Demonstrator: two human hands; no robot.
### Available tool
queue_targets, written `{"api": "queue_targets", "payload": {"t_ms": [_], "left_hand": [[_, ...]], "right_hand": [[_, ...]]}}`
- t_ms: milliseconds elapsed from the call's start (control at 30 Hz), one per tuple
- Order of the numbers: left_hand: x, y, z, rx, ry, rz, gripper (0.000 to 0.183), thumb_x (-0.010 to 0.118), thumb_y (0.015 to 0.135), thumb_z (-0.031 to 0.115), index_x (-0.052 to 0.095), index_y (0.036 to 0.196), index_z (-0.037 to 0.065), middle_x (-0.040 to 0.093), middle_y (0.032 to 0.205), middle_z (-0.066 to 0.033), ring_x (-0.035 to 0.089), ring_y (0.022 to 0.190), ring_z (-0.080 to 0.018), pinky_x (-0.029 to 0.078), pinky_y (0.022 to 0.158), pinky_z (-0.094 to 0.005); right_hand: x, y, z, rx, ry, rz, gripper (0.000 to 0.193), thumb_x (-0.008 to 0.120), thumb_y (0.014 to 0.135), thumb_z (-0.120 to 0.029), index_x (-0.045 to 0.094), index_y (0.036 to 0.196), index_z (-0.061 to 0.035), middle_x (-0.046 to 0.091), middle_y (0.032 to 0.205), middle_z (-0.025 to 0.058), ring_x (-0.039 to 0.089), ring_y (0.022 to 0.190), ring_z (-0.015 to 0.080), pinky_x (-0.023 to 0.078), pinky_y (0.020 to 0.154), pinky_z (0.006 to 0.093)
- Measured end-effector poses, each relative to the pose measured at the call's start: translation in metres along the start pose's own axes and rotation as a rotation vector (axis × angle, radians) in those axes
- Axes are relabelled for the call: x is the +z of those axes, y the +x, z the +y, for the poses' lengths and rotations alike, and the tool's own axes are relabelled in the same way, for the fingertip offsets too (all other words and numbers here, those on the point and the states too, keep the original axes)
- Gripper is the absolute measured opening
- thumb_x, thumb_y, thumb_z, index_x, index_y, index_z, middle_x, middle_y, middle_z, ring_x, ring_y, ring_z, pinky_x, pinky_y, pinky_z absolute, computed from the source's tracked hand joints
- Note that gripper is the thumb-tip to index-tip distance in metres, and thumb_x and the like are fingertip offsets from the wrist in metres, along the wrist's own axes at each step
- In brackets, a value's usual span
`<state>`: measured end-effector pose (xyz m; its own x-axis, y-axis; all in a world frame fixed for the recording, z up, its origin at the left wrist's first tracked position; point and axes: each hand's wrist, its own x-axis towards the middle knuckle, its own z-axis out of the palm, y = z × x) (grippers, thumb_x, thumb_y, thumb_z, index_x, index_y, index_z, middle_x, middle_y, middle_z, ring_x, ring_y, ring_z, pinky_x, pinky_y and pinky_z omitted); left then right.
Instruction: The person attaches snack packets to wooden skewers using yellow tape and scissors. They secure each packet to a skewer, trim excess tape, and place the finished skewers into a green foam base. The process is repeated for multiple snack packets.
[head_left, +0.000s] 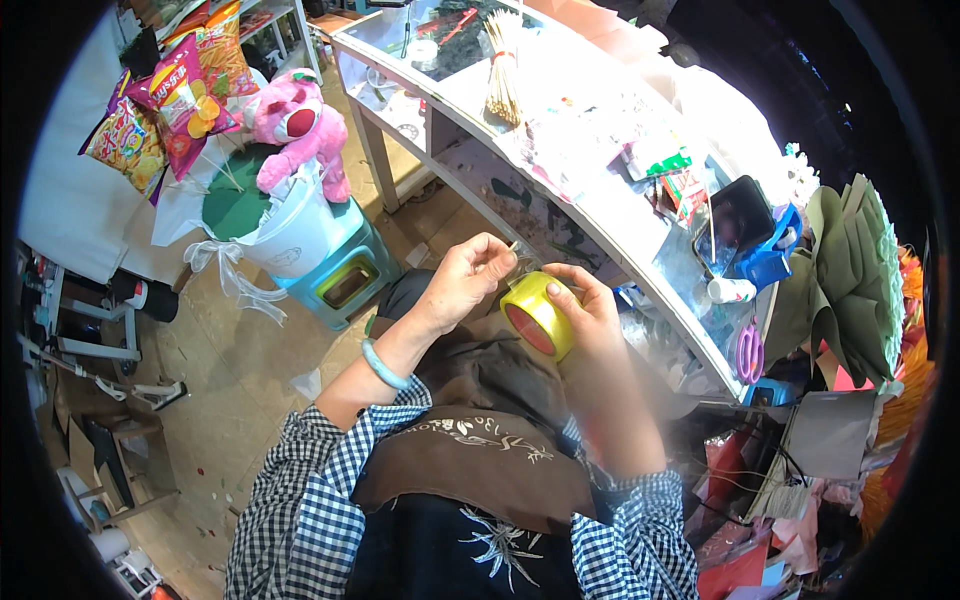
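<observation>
Yellow tape roll [540, 315] sits mid-frame, clasped in the right hand [590, 305], apparently steadied so the left hand [468, 285], just beside it, can work with a thin pale piece [514, 247] pinched at its fingertips, too small to identify. Below them spreads a brown apron [400, 485]. Upper right, a cluttered table [690, 345] bears bundled sticks [502, 85]; upper left, a pink plush [312, 150] leans at a white bucket [290, 240], raised on a turquoise stool [378, 262] over tiled floor [235, 400].
</observation>
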<state>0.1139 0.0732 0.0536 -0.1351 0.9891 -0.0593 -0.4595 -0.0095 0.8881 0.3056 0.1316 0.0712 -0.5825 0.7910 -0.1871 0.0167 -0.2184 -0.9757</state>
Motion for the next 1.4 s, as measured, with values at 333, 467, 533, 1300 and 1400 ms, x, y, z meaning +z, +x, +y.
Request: {"api": "queue_targets", "payload": {"t_ms": [333, 467, 533, 1300, 1400], "left_hand": [[0.003, 0.023, 0.027, 0.201, 0.158, 0.152, 0.019, 0.072, 0.083, 0.011, 0.058, 0.073, 0.004, 0.057, 0.063, 0.0013, 0.045, 0.049, -0.0027, 0.035, 0.045, -0.0175], [0.001, 0.053, 0.045, 0.351, 0.342, 0.289, 0.022, 0.072, 0.084, 0.016, 0.059, 0.072, 0.003, 0.057, 0.064, 0.0024, 0.045, 0.058, -0.0024, 0.038, 0.053, -0.0199], [-0.003, 0.072, 0.054, 0.424, 0.390, 0.355, 0.022, 0.072, 0.084, 0.016, 0.059, 0.071, 0.002, 0.057, 0.064, 0.0018, 0.046, 0.059, -0.0030, 0.039, 0.054, -0.0206], [0.023, 0.065, 0.138, 0.350, 0.168, -0.108, 0.022, 0.067, 0.088, 0.023, 0.063, 0.087, 0.002, 0.050, 0.061, 0.0057, 0.035, 0.048, -0.0006, 0.022, 0.043, -0.0163], [0.023, 0.068, 0.137, 0.272, 0.218, -0.053, 0.021, 0.069, 0.087, 0.024, 0.063, 0.083, 0.004, 0.051, 0.060, 0.0047, 0.039, 0.049, -0.0016, 0.027, 0.044, -0.0161]], "right_hand": [[0.010, -0.001, -0.047, -0.109, -0.016, -0.034, 0.048, 0.067, 0.087, -0.016, 0.047, 0.128, -0.0019, 0.064, 0.091, 0.0067, 0.059, 0.082, 0.0093, 0.046, 0.073, 0.0223], [0.018, -0.001, -0.074, -0.314, -0.196, -0.037, 0.062, 0.071, 0.083, -0.015, 0.041, 0.136, -0.0048, 0.063, 0.094, 0.0074, 0.058, 0.085, 0.0104, 0.046, 0.076, 0.0240], [0.017, -0.002, -0.086, -0.388, -0.418, 0.011, 0.060, 0.071, 0.082, -0.016, 0.045, 0.135, -0.0070, 0.065, 0.092, 0.0076, 0.060, 0.082, 0.0110, 0.047, 0.073, 0.0264], [-0.050, 0.008, -0.118, -0.650, -1.082, 0.349, 0.032, 0.065, 0.086, -0.018, 0.059, 0.113, -0.0024, 0.065, 0.102, 0.0197, 0.065, 0.093, 0.0323, 0.051, 0.077, 0.0351], [-0.051, 0.030, -0.089, -0.849, -1.329, 0.303, 0.038, 0.066, 0.084, -0.019, 0.054, 0.118, -0.0054, 0.062, 0.094, 0.0147, 0.062, 0.081, 0.0306, 0.050, 0.070, 0.0382]]}}
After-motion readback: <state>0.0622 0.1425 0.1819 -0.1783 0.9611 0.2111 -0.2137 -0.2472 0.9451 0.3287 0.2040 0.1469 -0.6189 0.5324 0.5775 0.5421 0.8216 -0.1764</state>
